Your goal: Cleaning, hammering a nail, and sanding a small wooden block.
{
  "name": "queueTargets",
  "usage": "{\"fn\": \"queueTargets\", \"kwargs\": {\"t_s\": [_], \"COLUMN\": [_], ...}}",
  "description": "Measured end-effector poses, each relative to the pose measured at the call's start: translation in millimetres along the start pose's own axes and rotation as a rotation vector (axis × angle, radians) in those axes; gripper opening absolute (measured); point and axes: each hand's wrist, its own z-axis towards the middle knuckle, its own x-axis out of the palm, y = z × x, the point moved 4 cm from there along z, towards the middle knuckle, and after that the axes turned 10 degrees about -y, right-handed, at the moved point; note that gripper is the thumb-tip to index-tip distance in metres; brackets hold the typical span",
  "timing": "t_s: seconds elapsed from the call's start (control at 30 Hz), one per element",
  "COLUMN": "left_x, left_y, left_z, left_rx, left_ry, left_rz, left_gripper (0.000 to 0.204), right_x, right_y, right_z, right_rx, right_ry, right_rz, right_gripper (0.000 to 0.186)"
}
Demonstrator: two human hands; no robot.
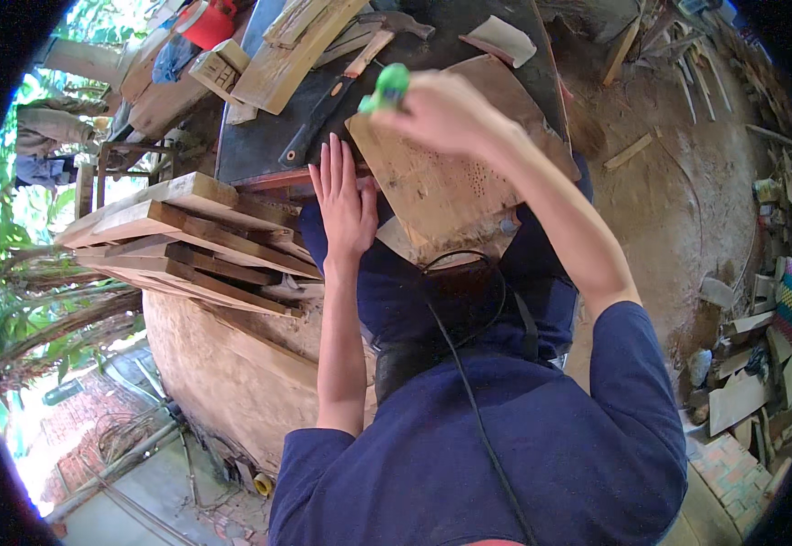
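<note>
My right hand [446,111] is closed around a bright green object [385,88], smeared by motion, so I cannot make out its kind. It hovers above the upper left corner of a flat wooden board [432,187]. Rows of small dark marks run across the board, which leans over my lap and the front of a dark table [259,141]. With fingers stretched out, my left hand [346,205] rests at the table's front edge, just left of the board. Beyond its fingertips lies a black-handled tool [316,118], its far end partly hidden by wood.
Wooden blocks [291,64], a hammer [400,25] and a pale offcut [499,41] lie on the table's far side. Stacked planks [186,241] jut out at my left. Scrap pieces [741,396] pile up on the right, and a red container [206,23] stands far left.
</note>
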Motion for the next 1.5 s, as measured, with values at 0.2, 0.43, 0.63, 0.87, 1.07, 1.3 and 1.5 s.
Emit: {"fn": "queueTargets", "kwargs": {"t_s": [0.2,0.43,0.63,0.87,1.07,1.3,1.5], "left_x": [1,2,-3,5,5,1,3], "left_y": [2,-1,2,3,3,0,5], "left_z": [0,0,-2,-2,-1,1,-1], "left_rx": [0.03,0.069,0.076,0.066,0.091,0.035,0.073], "left_ry": [-0.02,-0.047,-0.048,-0.035,-0.025,-0.003,-0.005], "left_rz": [0.014,0.026,0.008,0.013,0.038,0.014,0.04], "left_gripper": [0.069,0.07,0.066,0.066,0.065,0.066,0.064], "right_x": [0,-34,-60,-31,-15,-10,11], "right_y": [23,-3,-29,-30,-21,-8,16], "right_z": [-42,-63,-61,-41,-37,-32,-6], "right_rx": [-0.186,-0.02,0.162,-0.226,-0.228,-0.265,-0.179], "right_ry": [-0.1,-0.259,-0.09,-0.436,-0.18,-0.198,-0.115], "right_rz": [0.018,-0.117,-0.152,-0.233,-0.609,-0.491,-0.02], "right_gripper": [0.04,0.026,0.025,0.022,0.012,0.018,0.01]}}
